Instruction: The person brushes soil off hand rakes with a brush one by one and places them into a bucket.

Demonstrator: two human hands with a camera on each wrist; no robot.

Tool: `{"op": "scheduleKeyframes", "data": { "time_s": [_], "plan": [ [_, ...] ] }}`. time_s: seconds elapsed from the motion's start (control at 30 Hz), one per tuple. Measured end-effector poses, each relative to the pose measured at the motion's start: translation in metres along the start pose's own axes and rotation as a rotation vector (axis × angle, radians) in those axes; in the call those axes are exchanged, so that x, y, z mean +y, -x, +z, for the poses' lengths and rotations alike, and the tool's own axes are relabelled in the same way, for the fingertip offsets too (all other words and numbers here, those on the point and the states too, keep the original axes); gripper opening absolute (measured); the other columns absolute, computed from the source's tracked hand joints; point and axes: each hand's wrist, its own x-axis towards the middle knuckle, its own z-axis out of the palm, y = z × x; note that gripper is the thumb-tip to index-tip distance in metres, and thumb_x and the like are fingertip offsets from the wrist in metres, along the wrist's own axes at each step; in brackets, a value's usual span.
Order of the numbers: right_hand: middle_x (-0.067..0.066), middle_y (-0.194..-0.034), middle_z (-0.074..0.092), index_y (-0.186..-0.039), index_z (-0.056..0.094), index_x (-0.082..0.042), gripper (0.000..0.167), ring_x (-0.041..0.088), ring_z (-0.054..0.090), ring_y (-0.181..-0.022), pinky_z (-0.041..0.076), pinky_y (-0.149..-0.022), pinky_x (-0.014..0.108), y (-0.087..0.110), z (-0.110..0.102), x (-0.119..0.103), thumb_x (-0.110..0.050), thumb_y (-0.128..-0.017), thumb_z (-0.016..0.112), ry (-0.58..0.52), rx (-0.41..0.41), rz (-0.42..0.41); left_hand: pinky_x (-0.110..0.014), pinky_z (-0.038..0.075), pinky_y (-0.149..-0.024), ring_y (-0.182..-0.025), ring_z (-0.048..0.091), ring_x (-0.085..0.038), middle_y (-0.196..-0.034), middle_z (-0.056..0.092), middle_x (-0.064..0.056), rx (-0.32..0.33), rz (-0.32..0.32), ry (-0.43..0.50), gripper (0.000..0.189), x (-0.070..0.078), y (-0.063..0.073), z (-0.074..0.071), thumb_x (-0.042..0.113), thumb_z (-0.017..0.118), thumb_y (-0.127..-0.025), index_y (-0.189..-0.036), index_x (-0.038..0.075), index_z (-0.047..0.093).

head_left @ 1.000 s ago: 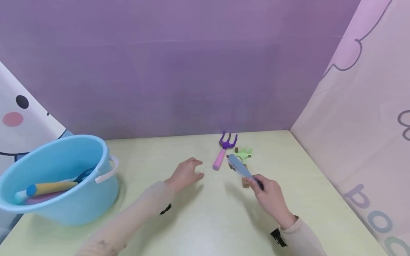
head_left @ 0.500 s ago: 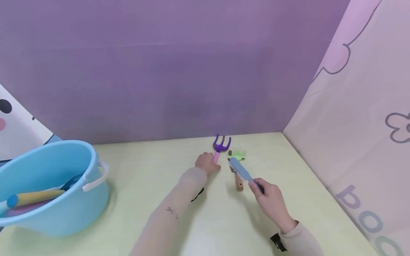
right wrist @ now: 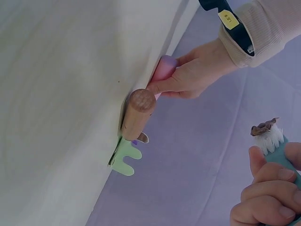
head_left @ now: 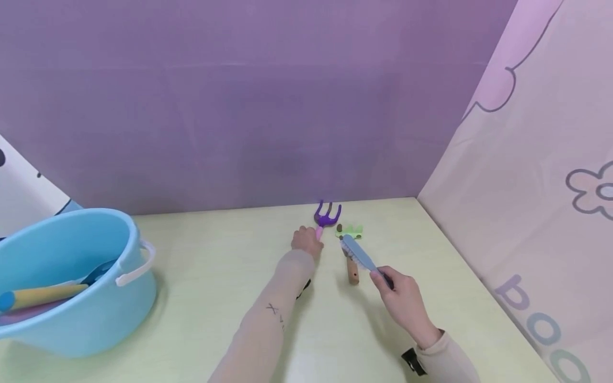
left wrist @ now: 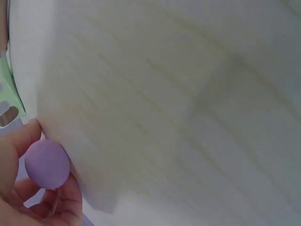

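Observation:
My left hand [head_left: 306, 240] grips the pink handle of a hand fork [head_left: 326, 219] with purple tines, lying at the back of the table. The handle's rounded end [left wrist: 47, 164] shows between thumb and fingers in the left wrist view. My right hand [head_left: 407, 300] holds a blue brush [head_left: 360, 254] by its dark handle, raised over the table with white bristles facing left. In the right wrist view, a crumpled brown bit [right wrist: 265, 127] clings to the bristles. Partly behind the brush lies a small green-headed rake [head_left: 353, 272] with a wooden handle.
A light blue bucket [head_left: 105, 314] with a white handle stands at the left, holding several tools, one with a yellow grip [head_left: 48, 296]. Dark brown bits [head_left: 339, 227] are beside the green rake head. A purple backdrop [head_left: 268, 106] and a pale printed side panel [head_left: 527, 175] border the table.
My left hand has reached forward and right to the hand fork and taken hold of its handle. My right hand with the brush stays nearly still. The head view has turned slightly right.

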Motion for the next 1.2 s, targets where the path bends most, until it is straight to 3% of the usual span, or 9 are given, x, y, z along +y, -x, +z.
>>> {"op": "scheduleKeyframes", "data": {
  "time_s": [0.23,0.7,0.9,1.07,1.2],
  "plan": [
    [-0.002,-0.056,0.040,-0.095,0.065,-0.001,0.024,0.004,0.032,-0.045,0.029,-0.041,0.020,-0.001,-0.001,0.002,-0.022,-0.093,0.053,0.012,0.001,0.006,-0.032,0.051,-0.074,-0.080,0.055,-0.023,-0.086,0.055,-0.012,0.027,-0.012,0.019,0.026,-0.001,-0.004,0.003,0.021,0.067,-0.082,-0.097,0.000,0.063],
    [-0.003,-0.056,0.039,-0.094,0.065,-0.003,0.021,0.005,0.032,-0.045,0.029,-0.041,0.020,0.000,0.002,0.003,-0.020,-0.092,0.054,0.007,-0.015,0.031,-0.037,0.049,-0.083,-0.089,0.055,-0.029,-0.096,0.054,-0.017,0.056,-0.057,0.121,0.019,-0.008,-0.004,0.003,0.007,0.057,-0.085,-0.101,-0.003,0.062],
    [-0.002,-0.056,0.039,-0.094,0.065,-0.002,0.021,0.006,0.031,-0.045,0.029,-0.041,0.020,0.000,0.000,0.002,-0.020,-0.092,0.054,0.006,-0.017,0.030,-0.039,0.048,-0.086,-0.088,0.055,-0.030,-0.096,0.055,-0.018,0.111,-0.018,0.119,0.018,-0.013,-0.007,0.005,0.006,0.057,-0.085,-0.099,-0.004,0.061],
    [-0.003,-0.057,0.039,-0.094,0.064,-0.002,0.021,0.005,0.031,-0.045,0.029,-0.041,0.020,-0.001,0.001,0.002,-0.020,-0.092,0.054,0.000,-0.021,0.017,-0.038,0.048,-0.085,-0.086,0.056,-0.030,-0.094,0.056,-0.018,0.129,0.025,0.103,0.018,-0.018,-0.005,-0.006,0.011,0.054,-0.088,-0.097,-0.003,0.062],
    [-0.003,-0.056,0.039,-0.094,0.065,-0.002,0.021,0.005,0.031,-0.045,0.029,-0.041,0.020,-0.004,0.003,0.001,-0.020,-0.092,0.054,-0.002,-0.025,0.011,-0.041,0.047,-0.084,-0.084,0.056,-0.032,-0.092,0.057,-0.019,0.145,0.023,0.190,0.022,-0.029,-0.003,-0.020,0.015,0.055,-0.090,-0.100,-0.003,0.064]
  ]
}}
